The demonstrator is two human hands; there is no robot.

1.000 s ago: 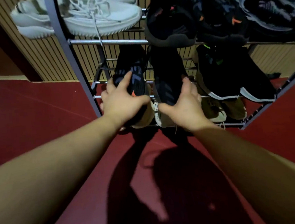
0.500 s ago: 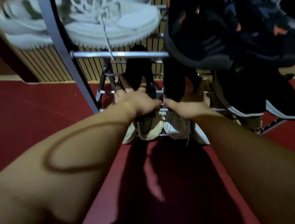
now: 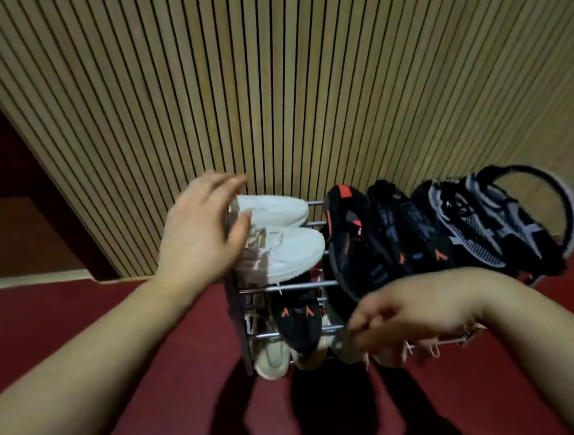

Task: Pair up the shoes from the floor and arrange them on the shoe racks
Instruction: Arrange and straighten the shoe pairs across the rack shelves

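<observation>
Nearest, red floor (image 3: 148,393), shadowed, both bare forearms crossing above it.
Right hand (image 3: 420,310): in front of the right part of the shoe rack (image 3: 284,288), fingers curled downward, motion-blurred; whether it pinches anything I cannot tell.
Bottom tier: pale beige shoes (image 3: 272,355), toes pointing outward over the front rail; white laces dangle further right, below the right hand.
Middle tier: black shoes with orange marks (image 3: 299,322), one pair, side by side, toes forward, resting on the rails.
Left hand (image 3: 197,234): raised at the rack's left end, fingers relaxed and spread, holding nothing, just beside the heels of the white sneakers (image 3: 288,248).
Top tier, left to right: white sneakers, a pair lying crosswise; black sneakers with orange accents (image 3: 356,246), a pair; black-and-grey knit sneakers (image 3: 479,229), a pair at the right end.
Farthest, slatted wood wall (image 3: 268,81), directly behind the rack.
</observation>
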